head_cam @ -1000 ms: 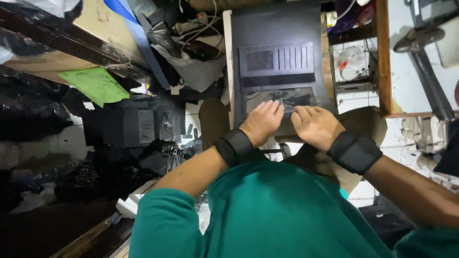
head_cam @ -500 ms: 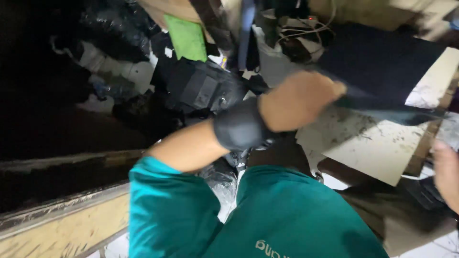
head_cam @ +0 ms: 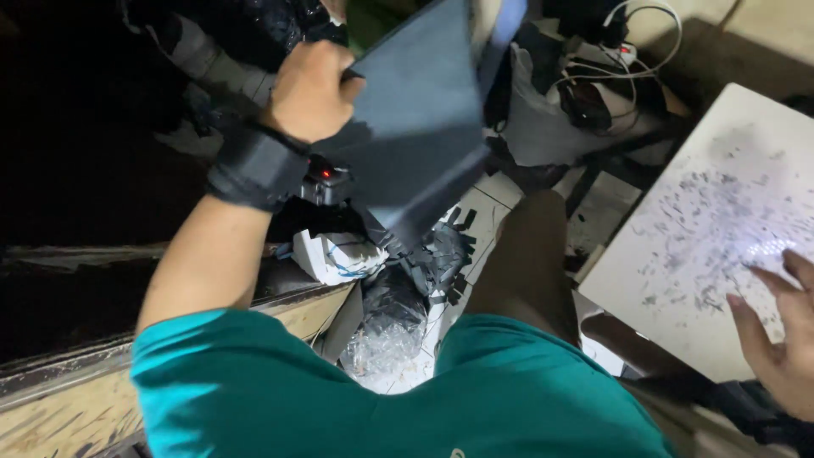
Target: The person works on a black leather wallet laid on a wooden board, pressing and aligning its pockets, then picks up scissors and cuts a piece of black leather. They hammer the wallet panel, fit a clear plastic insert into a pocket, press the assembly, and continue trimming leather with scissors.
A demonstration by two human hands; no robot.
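Below your left forearm, 1 small white box [head_cam: 335, 254] lies tilted among the clutter on the floor, rectangular, with thin blue line markings across its upper face. Just below and to its right sits 1 crumpled clear plastic bag [head_cam: 386, 339], shiny, with dark contents at its top. At the upper left, a black plastic bag [head_cam: 254, 30], glossy and wrinkled, lies in shadow; what it holds cannot be told. A tiny red indicator light [head_cam: 327, 173] glows on the dark device beside your wristband. No sign or lit screen shows anywhere in view.
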